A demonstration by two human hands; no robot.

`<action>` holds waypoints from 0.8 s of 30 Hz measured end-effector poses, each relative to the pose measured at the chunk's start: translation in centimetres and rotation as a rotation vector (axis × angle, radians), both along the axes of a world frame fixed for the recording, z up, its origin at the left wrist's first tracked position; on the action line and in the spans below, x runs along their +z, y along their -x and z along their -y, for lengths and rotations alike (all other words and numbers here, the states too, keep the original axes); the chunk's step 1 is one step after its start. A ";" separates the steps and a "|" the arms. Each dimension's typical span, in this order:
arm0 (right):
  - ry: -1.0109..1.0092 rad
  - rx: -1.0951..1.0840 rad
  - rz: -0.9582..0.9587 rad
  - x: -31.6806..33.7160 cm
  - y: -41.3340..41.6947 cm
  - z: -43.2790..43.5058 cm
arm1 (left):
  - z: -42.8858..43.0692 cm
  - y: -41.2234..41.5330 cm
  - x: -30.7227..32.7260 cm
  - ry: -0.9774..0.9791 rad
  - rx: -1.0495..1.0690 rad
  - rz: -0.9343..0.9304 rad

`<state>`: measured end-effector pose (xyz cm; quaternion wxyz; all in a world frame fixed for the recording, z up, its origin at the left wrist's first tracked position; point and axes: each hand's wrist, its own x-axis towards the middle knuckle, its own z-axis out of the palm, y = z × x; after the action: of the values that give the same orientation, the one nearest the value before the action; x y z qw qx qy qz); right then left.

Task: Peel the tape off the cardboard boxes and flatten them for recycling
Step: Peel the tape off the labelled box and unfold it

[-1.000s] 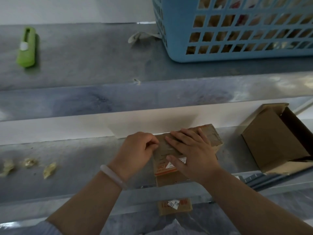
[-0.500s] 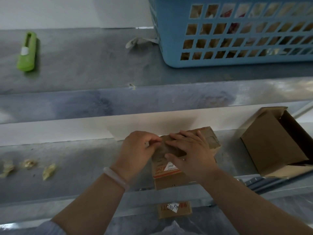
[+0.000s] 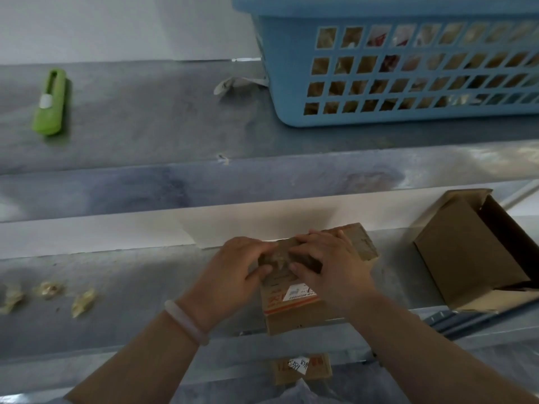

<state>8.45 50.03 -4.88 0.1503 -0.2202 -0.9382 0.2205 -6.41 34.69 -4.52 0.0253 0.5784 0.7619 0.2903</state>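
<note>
Grip is what has changed. A second ago the right hand (image 3: 329,266) lay flat on the small box (image 3: 294,313) with its fingers (image 3: 318,240) spread, and the left hand (image 3: 233,269) sat curled at the box's left edge. Now both hands have drawn together over the far left end of the box. Both hands' fingers are curled over its far edge and both thumbs press on the top face, almost meeting. The cardboard between them looks creased. Whether a loose end of tape is pinched there I cannot tell.

The box has not shifted. It lies at the front of the bench (image 3: 131,287), label (image 3: 297,293) up, between the tape scraps (image 3: 83,301) to its left and the open box (image 3: 466,258) to its right.

I judge this to be the switch from holding the box steady to working at it, either picking up a tape edge or prying a flap. The box is still closed and not flat, so most of the job on it remains. The green cutter (image 3: 49,102) lies well apart on the upper level.
</note>
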 end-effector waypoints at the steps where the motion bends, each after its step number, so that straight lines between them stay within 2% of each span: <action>1: -0.010 0.011 0.018 0.1 0.0 0.0 | 0.3 -0.1 -0.3 -0.058 0.070 0.134; 4: -0.034 0.026 0.032 0.1 -0.1 0.1 | 1.0 -1.1 -2.3 -0.247 0.365 0.463; 5: -0.037 0.022 0.016 0.0 -0.1 0.2 | 1.0 -1.5 -2.9 -0.240 0.451 0.654; 7: -0.049 0.012 -0.010 -0.2 -0.1 0.3 | 1.0 -2.8 -3.8 -0.138 0.427 1.097; 8: -0.059 0.009 -0.015 -0.3 0.0 0.3 | 0.9 -3.3 -4.1 -0.105 0.348 1.235; 9: -0.069 0.008 -0.018 -0.4 0.0 0.4 | 0.9 -3.8 -4.2 -0.097 0.293 1.289; 14: -0.097 0.000 -0.054 -0.9 0.2 0.4 | 1.0 -3.6 -5.0 -0.123 0.361 1.134; 19: -0.122 -0.007 -0.064 -1.3 0.2 0.6 | 1.7 -4.0 -4.7 -0.162 0.278 1.049; 24: -0.138 -0.032 -0.017 -1.1 0.3 1.2 | 1.3 -3.8 -3.8 -0.191 0.361 0.957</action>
<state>8.17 48.84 -6.01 0.1764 -0.2225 -0.9463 0.1547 -2.62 33.42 -8.29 0.2673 0.2400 0.7230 0.5902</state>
